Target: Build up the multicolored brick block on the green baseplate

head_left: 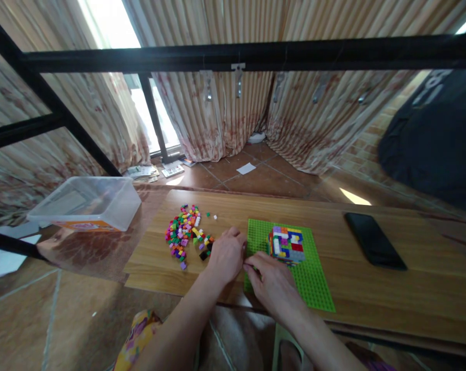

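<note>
On the wooden bench top, a green baseplate (314,281) carries a block built of many-coloured toy bricks (287,244). My left hand (227,255) is just left of the baseplate's edge, its fingers curled and closed. Over the plate's left edge, my right hand (273,282) has thumb and forefinger pinched together, close to the left fingertips. Whatever the fingers hold is too small or hidden to make out. Left of my left hand lies a pile of loose toy bricks (181,232), with a few black ones near the wrist.
A black phone (374,241) lies on the right part of the bench (422,293). On the floor to the left stands a clear plastic box (94,201). A black metal bar (271,55) crosses in front of the curtains (225,113). Papers (246,168) lie on the tiles.
</note>
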{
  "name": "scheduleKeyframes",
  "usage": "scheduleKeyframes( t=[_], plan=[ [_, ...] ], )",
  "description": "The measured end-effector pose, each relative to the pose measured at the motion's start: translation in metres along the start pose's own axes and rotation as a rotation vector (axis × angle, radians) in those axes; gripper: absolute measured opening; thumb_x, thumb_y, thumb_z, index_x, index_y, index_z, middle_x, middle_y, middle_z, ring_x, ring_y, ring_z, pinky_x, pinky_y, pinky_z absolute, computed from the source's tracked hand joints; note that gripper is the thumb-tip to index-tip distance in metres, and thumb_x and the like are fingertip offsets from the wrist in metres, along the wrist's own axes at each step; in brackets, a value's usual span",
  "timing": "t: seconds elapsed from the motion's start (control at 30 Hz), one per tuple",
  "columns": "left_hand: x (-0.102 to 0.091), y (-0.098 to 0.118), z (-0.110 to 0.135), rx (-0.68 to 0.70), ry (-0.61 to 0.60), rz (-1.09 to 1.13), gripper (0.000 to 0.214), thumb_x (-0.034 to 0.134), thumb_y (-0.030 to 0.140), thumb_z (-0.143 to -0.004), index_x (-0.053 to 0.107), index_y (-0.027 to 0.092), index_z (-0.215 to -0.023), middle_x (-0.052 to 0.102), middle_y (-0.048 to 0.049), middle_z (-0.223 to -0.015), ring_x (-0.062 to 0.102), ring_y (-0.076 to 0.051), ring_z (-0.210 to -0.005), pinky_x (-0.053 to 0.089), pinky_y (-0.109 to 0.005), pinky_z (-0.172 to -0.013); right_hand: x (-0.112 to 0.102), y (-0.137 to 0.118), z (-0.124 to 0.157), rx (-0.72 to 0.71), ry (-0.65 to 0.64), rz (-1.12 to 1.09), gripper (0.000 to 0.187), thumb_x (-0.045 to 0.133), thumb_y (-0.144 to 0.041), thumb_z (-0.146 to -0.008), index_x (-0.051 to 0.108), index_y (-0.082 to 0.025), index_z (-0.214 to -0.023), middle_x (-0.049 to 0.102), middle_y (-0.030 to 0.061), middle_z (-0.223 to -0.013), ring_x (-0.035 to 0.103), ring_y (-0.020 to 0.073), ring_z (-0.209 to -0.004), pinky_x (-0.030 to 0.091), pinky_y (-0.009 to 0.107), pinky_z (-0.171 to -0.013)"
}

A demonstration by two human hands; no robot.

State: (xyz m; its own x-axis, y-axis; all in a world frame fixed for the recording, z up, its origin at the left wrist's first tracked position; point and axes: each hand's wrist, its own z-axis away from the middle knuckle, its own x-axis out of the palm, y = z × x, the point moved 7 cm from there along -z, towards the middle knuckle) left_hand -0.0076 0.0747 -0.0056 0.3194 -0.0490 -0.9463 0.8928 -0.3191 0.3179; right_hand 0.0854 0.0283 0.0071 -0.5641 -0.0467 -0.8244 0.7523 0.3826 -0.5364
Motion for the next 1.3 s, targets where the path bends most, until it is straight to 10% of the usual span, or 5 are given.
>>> scheduleKeyframes(
  t=[0.77, 1.1, 1.3],
  plan=[
    [0.0, 0.001, -0.001, 0.011, 0.033, 0.061, 0.02, 0.044, 0.015, -0.089, 0.064, 0.018, -0.09, 0.063, -0.0076, -0.101, 0.06, -0.02, -0.092, 0.047, -0.031, -0.079, -0.012, 0.001, 0.002, -0.03, 0.09, -0.076, 0.02, 0.051, -0.016, -0.092, 0.067, -0.019, -0.081, 0.066, 0.002, -0.08, 0.062, 0.0157, -0.075, 0.045, 0.028, -0.071],
    [-0.014, -0.003, -0.006, -0.145, 0.016, 1.29, 0.02, 0.069, 0.033, -0.078, 0.067, 0.013, -0.081, 0.059, 0.0017, -0.062, 0.05, -0.009, -0.056, 0.039, -0.021, -0.056, -0.06, 0.004, 0.005, -0.063, 0.489, -0.261, 0.014, 0.055, -0.016, -0.091, 0.067, -0.021, -0.095, 0.07, 0.0005, -0.089, 0.066, 0.0111, -0.08, 0.05, 0.022, -0.073],
    [-0.015, 0.01, -0.002, -0.166, -0.064, 1.51, 0.028, 0.078, 0.037, -0.071, 0.071, 0.013, -0.086, 0.064, 0.0012, -0.065, 0.054, -0.008, -0.057, 0.042, -0.019, -0.057, -0.065, 0.005, 0.004, -0.087, 0.502, -0.275, 0.014, 0.057, -0.019, -0.091, 0.069, -0.022, -0.098, 0.07, 0.0023, -0.095, 0.067, 0.0126, -0.088, 0.052, 0.024, -0.08]
  ],
)
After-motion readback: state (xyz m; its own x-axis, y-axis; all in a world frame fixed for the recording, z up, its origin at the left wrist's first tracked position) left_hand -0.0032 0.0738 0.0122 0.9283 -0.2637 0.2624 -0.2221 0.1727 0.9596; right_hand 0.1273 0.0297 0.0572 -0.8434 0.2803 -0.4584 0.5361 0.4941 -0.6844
